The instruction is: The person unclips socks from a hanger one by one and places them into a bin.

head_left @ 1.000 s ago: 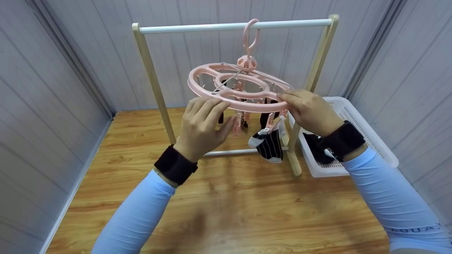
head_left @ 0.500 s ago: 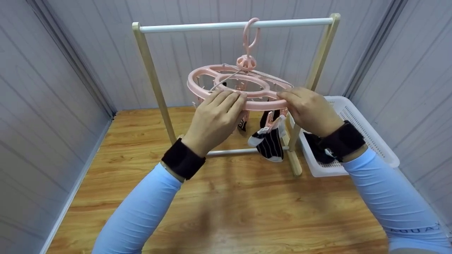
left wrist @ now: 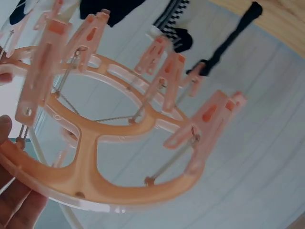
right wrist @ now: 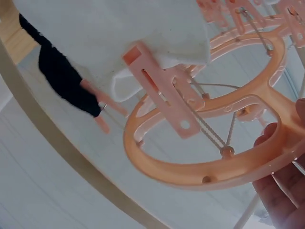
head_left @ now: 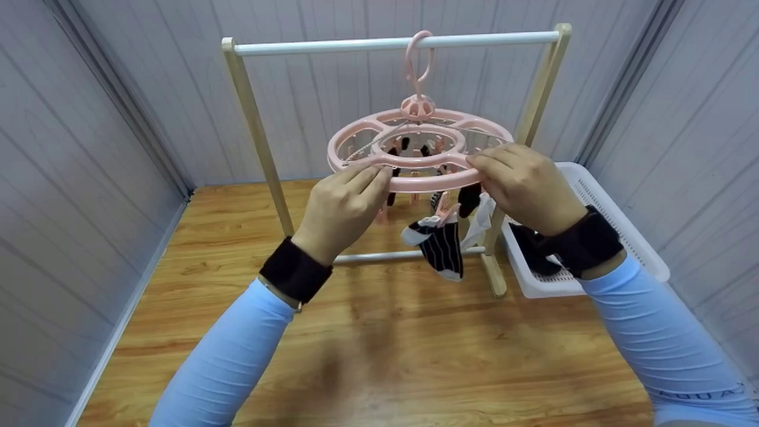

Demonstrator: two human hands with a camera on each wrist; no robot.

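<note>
Hanger: pink plastic peg ring [head_left: 415, 155], oval, hooked on the white rail [head_left: 332, 45].
Left hand [head_left: 342, 209]: pinches ring's near rim.
Right hand [head_left: 525, 187]: grips rim's right.
Sock [head_left: 442, 244]: striped knit, pegged beneath.
Writing: unreadable sleeve print.

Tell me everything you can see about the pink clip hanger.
The hanger looks like pale pink plastic: an oval outer ring, a smaller inner ring and joining spokes. Thin chains run up to a ball joint and hook, which hangs on the white rail. Pink clips dangle underneath; some hold socks, including a striped sock. It tilts slightly. The left hand and right hand grip its near rim.
</note>
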